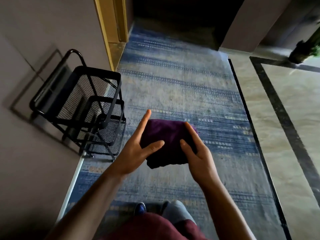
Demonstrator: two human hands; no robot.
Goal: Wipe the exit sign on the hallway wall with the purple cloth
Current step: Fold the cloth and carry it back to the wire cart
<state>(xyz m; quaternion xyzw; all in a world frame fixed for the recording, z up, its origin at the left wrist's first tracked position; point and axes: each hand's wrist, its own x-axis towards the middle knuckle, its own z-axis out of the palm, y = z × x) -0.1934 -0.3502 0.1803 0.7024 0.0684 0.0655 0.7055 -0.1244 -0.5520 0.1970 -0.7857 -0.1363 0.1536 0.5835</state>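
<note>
1. A folded purple cloth (166, 135) is held in mid-air at the centre of the frame, above a blue patterned carpet (181, 84).
2. The cloth's left edge is pressed by the left hand (136, 149), thumb on top, forefinger stretched forward.
3. The right edge is pinched by the right hand (199, 153), thumb on top; both grips are closed on the cloth.
4. A black mesh cart (83, 108) is seen at the left, beside the wall (26, 40).
5. A potted plant (306, 47) is blurred at the upper right.

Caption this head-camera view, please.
Both hands, left and right, hold a folded purple cloth beside a black mesh cart.
</note>
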